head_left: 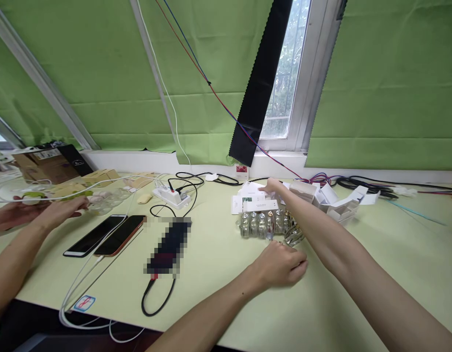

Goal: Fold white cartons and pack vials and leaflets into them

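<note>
My left hand (282, 264) rests on the table with its fingers curled closed. Its fingertips are beside a bunched silvery, see-through piece (293, 235); anything inside the grip is hidden. Farther back, my right hand (275, 187) reaches over the white papers and cartons, fingers bent downward and mostly out of sight. Between the hands stands a row of several shiny, clear-and-silver small items (261, 225), perhaps bottles or wrapped pieces. A long white box (260, 206) lies against the back of this row. Under the right hand are white paper pieces (250, 188).
Opened white cartons (343, 205) lie at right, with coiled black cables (352, 183) behind. Left are a power strip (171, 196), two phones (119, 237) and a blurred dark device (169, 247) with a cable. A co-worker's hands (66, 212) handle clear plastic pieces far left.
</note>
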The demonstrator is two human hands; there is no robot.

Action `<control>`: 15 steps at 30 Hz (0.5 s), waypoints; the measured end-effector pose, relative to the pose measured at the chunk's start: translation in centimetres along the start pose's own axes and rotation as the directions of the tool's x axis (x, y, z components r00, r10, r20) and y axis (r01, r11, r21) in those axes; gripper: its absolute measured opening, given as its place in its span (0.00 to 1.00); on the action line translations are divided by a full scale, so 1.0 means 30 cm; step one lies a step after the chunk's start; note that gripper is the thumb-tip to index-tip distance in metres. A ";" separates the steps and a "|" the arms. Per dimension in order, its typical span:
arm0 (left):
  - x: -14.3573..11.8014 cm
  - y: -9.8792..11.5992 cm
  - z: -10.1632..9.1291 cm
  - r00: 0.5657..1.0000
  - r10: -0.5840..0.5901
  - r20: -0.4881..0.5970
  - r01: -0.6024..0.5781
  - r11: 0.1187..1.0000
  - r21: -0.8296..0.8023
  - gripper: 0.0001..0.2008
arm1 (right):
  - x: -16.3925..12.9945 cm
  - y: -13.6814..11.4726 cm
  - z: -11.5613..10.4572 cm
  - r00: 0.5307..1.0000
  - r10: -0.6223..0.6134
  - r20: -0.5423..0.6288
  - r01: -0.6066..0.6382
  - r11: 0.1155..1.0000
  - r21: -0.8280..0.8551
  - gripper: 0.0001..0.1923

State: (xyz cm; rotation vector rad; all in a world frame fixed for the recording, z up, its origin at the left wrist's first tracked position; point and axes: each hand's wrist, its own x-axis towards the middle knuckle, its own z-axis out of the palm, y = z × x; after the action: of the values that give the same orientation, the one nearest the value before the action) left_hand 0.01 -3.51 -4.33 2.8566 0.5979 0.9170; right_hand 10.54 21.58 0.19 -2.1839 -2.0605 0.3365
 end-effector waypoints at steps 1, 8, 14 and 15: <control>0.000 0.000 -0.001 1.000 -0.001 0.004 0.001 1.000 0.002 0.15 | 0.000 -0.001 0.000 1.000 0.013 0.006 -0.013 1.000 -0.003 0.28; 0.003 -0.001 -0.003 1.000 0.002 0.001 -0.002 1.000 -0.012 0.15 | 0.003 -0.008 0.004 0.998 0.060 0.004 -0.060 0.998 -0.012 0.32; 0.006 -0.001 -0.007 1.000 0.002 0.005 -0.002 1.000 -0.028 0.14 | 0.006 -0.011 0.005 0.995 0.096 0.002 -0.096 0.995 -0.007 0.20; 0.006 -0.001 -0.007 1.000 0.001 0.007 -0.001 0.999 -0.033 0.14 | 0.007 -0.011 0.006 0.995 0.100 -0.001 -0.100 0.995 -0.006 0.20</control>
State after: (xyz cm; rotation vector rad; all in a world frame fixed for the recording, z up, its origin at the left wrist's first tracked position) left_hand 0.02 -3.42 -4.07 2.8303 0.5754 0.9077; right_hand 10.18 21.81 0.09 -2.2954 -1.9579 0.3395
